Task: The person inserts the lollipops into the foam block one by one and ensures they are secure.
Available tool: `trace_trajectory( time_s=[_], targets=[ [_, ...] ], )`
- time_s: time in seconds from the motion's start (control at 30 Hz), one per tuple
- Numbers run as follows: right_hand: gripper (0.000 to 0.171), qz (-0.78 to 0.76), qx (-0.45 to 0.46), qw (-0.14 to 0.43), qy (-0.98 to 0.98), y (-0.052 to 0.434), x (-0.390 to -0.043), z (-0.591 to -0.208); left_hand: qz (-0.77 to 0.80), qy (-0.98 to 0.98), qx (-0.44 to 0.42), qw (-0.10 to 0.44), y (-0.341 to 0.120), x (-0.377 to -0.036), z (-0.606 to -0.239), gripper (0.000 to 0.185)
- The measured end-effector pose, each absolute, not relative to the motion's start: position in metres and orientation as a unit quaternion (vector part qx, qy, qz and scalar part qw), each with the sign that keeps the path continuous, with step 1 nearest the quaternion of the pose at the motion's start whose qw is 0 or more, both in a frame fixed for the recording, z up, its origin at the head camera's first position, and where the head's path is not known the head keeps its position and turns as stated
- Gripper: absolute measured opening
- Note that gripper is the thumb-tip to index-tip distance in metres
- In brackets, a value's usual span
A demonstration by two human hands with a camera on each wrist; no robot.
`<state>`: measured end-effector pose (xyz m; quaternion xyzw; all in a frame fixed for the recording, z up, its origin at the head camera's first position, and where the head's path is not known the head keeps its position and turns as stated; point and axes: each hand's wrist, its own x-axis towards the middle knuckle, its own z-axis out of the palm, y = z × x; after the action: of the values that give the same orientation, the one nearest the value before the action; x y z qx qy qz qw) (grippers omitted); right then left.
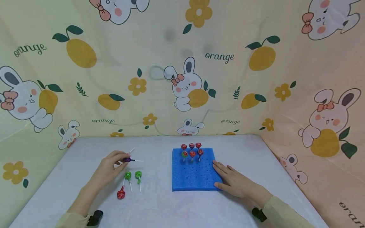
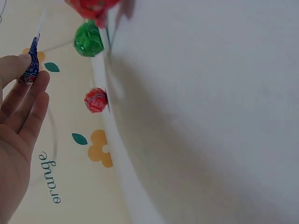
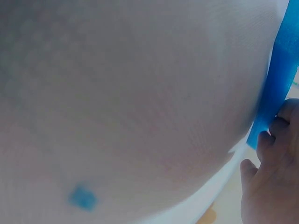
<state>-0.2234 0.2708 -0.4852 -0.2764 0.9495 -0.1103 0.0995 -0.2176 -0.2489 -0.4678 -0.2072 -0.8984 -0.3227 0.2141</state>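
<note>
Head view: a white table [image 1: 171, 202] stands in front of a yellow backdrop [image 1: 159, 47] printed with rabbits and oranges. The left hand [image 1: 109, 166] lies on the left part of the table, its thumb and fingertips pinching a purple lollipop [image 1: 129, 160] whose white stick points right; a second white stick [image 1: 131, 150] lies just beyond the fingers. Near the hand, on its near right side, lie two green lollipops [image 1: 132, 175] side by side and one red lollipop [image 1: 121, 193] nearer the viewer. A blue foam block [image 1: 191, 177] with rows of small holes lies right of centre; six lollipops [image 1: 191, 150] stand upright in two rows along its far edge. The right hand [image 1: 232, 180] rests flat on the near right corner of the block, fingers straight and spread, holding nothing. Left wrist view: the left hand [image 2: 18, 126] fills the left edge, its thumb and fingers loosely curled, pinching the purple lollipop [image 2: 31, 65] at its wrapped head; a green lollipop [image 2: 88, 39] and a red lollipop [image 2: 96, 100] lie at the table's edge line, and another red one [image 2: 91, 7] shows at the top. Right wrist view: the blurred table surface [image 3: 131, 93] fills most of the frame; the right hand [image 3: 271, 182] appears at the lower right, its fingertips touching the edge of the blue foam block [image 3: 280, 70].
</note>
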Motion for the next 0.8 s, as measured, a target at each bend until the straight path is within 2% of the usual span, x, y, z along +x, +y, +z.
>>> trace_trajectory(
  time_s=[0.33,0.6,0.8],
  targets=[
    [0.089,-0.107,-0.281,0.094,0.949,0.271,-0.223,-0.485,-0.347,-0.903,-0.169,0.187,-0.234,-0.216,-0.462,0.025],
    [0.088,-0.104,-0.283,0.091,0.949,0.271,-0.223,-0.486,-0.363,-0.883,-0.192,0.227,-0.220,-0.218,-0.462,0.025],
    [0.089,-0.106,-0.285,0.093,0.948,0.271,-0.223,-0.485,-0.387,-0.874,-0.184,0.229,-0.206,-0.217,-0.460,0.031]
  ],
)
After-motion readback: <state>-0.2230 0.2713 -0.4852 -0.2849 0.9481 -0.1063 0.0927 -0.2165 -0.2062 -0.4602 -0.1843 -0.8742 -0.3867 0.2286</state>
